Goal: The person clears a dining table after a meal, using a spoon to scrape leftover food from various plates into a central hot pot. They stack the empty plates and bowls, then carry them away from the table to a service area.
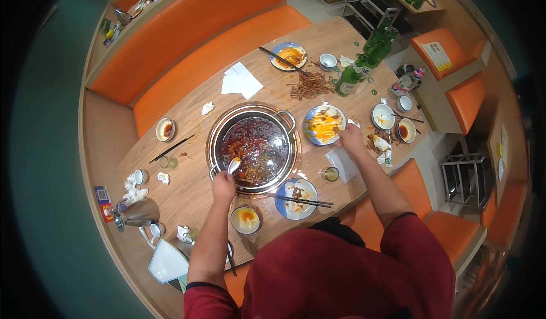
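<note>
My left hand [223, 186] grips a white soup spoon [233, 164] by its handle, with the bowl of the spoon above the near-left edge of a steel hot pot [279, 120] of dark red broth [256, 142]. My right hand [352, 141] holds the near-right rim of a blue and white plate [325, 124] smeared with orange-yellow food. Whether that plate is lifted off the table I cannot tell. Close to me, a second plate [310, 186] carries another spoon, scraps and black chopsticks [318, 202] across it. A bowl [246, 220] with orange residue stands to its left.
Several green glass bottles [349, 80] stand at the far right, beside a heap of food scraps [310, 85]. Used bowls [383, 116] are at the right end. A steel jug [138, 213] and crumpled tissues [136, 194] lie left. Orange bench seating [213, 54] runs along the far side.
</note>
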Tool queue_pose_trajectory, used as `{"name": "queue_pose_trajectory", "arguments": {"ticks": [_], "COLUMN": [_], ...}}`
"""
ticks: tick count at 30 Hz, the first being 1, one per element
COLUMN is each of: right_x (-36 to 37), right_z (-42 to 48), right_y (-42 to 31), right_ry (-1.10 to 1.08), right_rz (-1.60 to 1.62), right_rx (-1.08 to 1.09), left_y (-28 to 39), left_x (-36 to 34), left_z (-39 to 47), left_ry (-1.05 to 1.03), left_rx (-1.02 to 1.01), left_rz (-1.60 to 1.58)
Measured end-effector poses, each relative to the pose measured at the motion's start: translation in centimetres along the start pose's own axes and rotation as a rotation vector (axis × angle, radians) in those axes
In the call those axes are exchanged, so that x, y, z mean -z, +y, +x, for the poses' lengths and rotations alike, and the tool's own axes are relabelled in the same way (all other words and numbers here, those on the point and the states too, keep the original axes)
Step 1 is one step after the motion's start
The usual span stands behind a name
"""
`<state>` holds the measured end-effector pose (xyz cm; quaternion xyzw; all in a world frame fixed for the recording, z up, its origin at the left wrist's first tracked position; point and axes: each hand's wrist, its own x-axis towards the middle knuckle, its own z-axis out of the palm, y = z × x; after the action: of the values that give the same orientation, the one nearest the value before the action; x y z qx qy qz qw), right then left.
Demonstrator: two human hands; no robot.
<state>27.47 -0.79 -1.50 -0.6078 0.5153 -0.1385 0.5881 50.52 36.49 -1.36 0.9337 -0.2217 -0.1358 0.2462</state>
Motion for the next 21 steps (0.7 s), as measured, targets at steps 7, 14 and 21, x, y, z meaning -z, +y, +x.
{"name": "queue_pose_trajectory", "arguments": {"ticks": [7,14,21], "right_x": [2.0,1.6,1.5], "right_z": [1.5,2.8,2.8], "right_y": [4.1,6.3,6.6], "right_ry": [-0.013,-0.084,-0.186], "right_rz": [0.049,0.244,0.276], "right_rx": [-0.100,-0.231,-0.474], "left_y": [-2.2,0.9,1.4], "left_x": [-3.1,-0.8,-0.1], "left_z": [-1.9,-3.9,-6.4], "left_ry": [-0.092,-0.357,-0.505], "left_rx": [0.341,0.624,0.766], "left_rz": [-0.511,-0.754,-0.989]}}
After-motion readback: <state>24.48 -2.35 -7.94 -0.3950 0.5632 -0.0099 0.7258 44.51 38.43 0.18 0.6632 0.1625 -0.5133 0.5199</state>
